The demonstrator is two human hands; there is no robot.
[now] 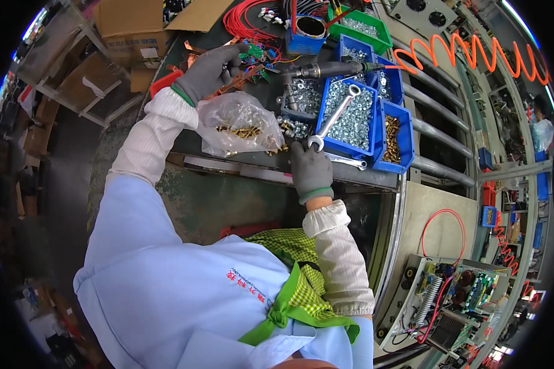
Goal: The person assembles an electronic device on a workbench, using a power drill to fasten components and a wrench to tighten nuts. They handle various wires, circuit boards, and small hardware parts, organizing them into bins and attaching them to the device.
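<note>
My left hand (210, 72), in a grey glove, is over the far left of the bench. Its bent fingers are apart, with the fingertips at a green circuit board (252, 53) among copper strips (247, 79). Whether they touch the board is hard to see. In a matching glove, my right hand (312, 171) closes at the bench's near edge around the open end of a combination wrench (338, 117). That wrench slants across a blue bin of nuts (375, 123), ring end away from me. A second wrench (349, 162) lies beside the bin.
Between my hands lies a clear plastic bag (240, 120) with brass fasteners. A pneumatic driver (329, 69) with a coiled orange hose (455, 52) rests across the bins. Brass screws fill another blue bin (393, 138). Red wires (246, 21) lie at the back; an open electronics chassis (443, 301) stands right.
</note>
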